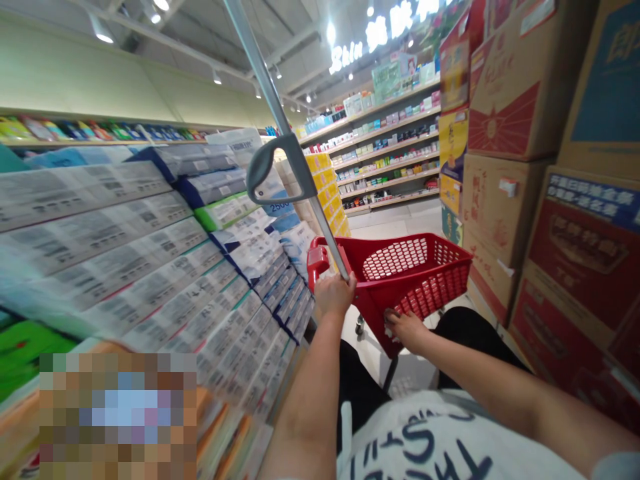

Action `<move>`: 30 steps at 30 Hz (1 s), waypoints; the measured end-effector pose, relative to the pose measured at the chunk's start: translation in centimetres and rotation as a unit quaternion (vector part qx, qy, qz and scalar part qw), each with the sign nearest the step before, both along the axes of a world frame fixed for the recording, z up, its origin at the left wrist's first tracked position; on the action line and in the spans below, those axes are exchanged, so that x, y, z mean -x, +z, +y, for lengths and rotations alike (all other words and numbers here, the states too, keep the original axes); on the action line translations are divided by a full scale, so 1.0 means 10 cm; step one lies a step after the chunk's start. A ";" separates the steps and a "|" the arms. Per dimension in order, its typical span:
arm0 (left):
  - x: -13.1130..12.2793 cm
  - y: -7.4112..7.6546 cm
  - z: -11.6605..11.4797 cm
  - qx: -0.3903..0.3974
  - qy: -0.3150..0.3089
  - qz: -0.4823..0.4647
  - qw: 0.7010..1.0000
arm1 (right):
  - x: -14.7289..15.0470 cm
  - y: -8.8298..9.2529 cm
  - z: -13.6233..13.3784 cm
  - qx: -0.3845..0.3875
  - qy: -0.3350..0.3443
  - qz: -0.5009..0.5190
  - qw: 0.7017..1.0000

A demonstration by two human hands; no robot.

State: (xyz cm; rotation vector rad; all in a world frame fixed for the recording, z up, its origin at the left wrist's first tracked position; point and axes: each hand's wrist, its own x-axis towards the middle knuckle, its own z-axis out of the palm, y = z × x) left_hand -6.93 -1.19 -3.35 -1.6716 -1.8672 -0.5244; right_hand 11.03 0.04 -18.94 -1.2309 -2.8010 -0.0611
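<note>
A red plastic shopping basket on wheels stands on the floor in front of me. Its grey metal pull handle rises up and to the left. My left hand is closed round the lower end of that pole, beside the basket's red hinge. Against the near underside of the basket, my right hand holds something white that I cannot make out. I see nothing inside the basket.
Stacked packs of tissue paper fill the shelves on my left. Tall stacks of cardboard boxes stand close on my right. The aisle floor runs ahead to far shelves of small goods.
</note>
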 end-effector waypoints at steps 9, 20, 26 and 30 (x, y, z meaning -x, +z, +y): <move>0.01 -0.01 0.01 0.005 0.001 0.008 1.000 | 0.00 0.04 0.01 0.008 -0.010 -0.002 1.000; -0.01 0.02 -0.02 0.007 -0.002 -0.009 1.000 | 0.00 0.07 0.00 0.026 -0.021 0.007 0.999; -0.01 0.02 -0.03 0.005 -0.005 -0.006 1.000 | 0.03 0.06 0.02 0.036 -0.028 0.007 0.999; -0.02 0.03 -0.03 0.002 0.000 -0.009 1.000 | -0.04 0.11 0.04 0.009 -0.034 0.024 0.999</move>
